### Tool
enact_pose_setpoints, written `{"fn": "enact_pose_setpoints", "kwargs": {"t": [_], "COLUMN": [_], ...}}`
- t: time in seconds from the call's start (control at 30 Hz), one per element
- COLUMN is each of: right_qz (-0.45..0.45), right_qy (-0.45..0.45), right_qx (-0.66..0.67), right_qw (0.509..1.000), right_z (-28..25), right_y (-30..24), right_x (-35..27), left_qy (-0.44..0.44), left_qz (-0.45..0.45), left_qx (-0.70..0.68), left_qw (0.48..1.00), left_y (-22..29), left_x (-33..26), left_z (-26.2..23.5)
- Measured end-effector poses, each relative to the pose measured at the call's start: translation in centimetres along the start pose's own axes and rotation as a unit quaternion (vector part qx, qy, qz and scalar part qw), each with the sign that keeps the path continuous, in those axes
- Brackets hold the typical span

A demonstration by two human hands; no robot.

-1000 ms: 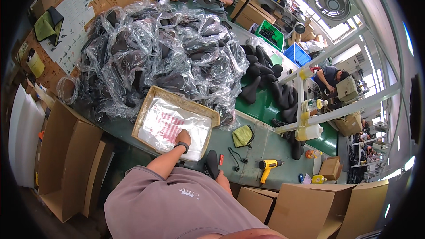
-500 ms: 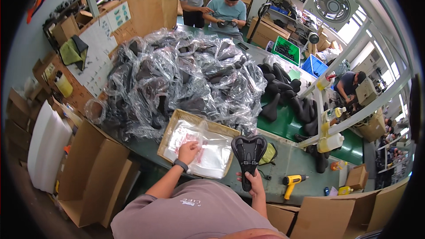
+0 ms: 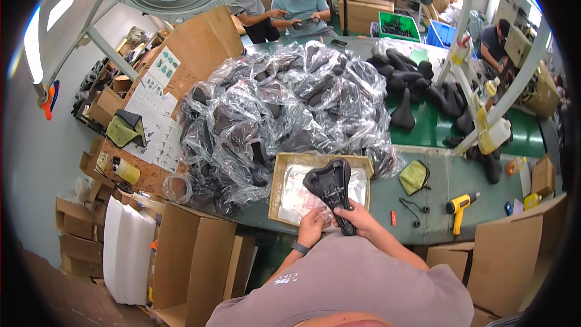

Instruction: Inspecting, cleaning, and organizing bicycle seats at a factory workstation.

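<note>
A black bicycle saddle (image 3: pixel 331 186) is held underside up over the near part of a shallow cardboard box (image 3: pixel 280 177). My right hand (image 3: pixel 358 218) is closed round its narrow nose. Beside the nose, at the box's near edge, my left hand (image 3: pixel 311 228) has its fingers drawn together. What they hold, if anything, is too small to make out. Clear plastic bags (image 3: pixel 295 192) lie flat in the box, partly covered by the saddle.
Behind the box rises a big heap of plastic-wrapped saddles (image 3: pixel 284 109). Bare saddles (image 3: pixel 404 112) lie to its right. A yellow heat gun (image 3: pixel 461 209), a green cloth (image 3: pixel 414 177) and a red lighter-like piece (image 3: pixel 393 218) are on the bench. Tall cartons (image 3: pixel 190 254) flank me.
The saddle has come left over the box with my right hand. My left hand has drawn back from the bags to beside the saddle's nose. The view has shifted.
</note>
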State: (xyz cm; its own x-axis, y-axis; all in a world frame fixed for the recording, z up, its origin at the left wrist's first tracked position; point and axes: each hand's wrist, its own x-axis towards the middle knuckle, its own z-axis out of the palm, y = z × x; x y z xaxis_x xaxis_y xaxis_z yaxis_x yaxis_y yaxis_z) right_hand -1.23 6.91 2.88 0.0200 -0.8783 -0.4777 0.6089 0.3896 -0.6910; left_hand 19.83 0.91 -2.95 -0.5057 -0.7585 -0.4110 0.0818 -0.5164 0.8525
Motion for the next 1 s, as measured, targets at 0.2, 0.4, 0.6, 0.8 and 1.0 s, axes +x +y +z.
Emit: {"fn": "enact_pose_setpoints", "kwargs": {"t": [0.2,0.4,0.6,0.8,1.0], "right_qz": [-0.037,-0.032,-0.021,-0.044,-0.122], "right_qy": [-0.022,-0.084,-0.08,0.04,0.11], "right_qx": [0.035,0.133,0.133,0.08,0.133], "right_qw": [0.998,0.987,0.988,0.995,0.977], "right_z": [-0.1,-1.2,-2.0,-1.6,-4.8], "right_y": [-1.7,-2.0,-0.4,0.2,-0.5], "right_x": [-1.4,-4.7,-5.8,-5.6,-8.5], "left_qy": [0.023,0.037,-0.083,-0.176,-0.07], "left_qz": [-0.062,-0.044,0.025,-0.127,-0.149], "left_qx": [-0.218,-0.006,0.209,0.101,-0.318], "left_qw": [0.974,0.998,0.974,0.971,0.934], "left_y": [3.5,5.2,4.7,4.4,9.4], "left_x": [0.1,0.1,0.7,0.6,3.3], "left_z": [-3.0,-2.8,2.2,4.0,-5.2]}}
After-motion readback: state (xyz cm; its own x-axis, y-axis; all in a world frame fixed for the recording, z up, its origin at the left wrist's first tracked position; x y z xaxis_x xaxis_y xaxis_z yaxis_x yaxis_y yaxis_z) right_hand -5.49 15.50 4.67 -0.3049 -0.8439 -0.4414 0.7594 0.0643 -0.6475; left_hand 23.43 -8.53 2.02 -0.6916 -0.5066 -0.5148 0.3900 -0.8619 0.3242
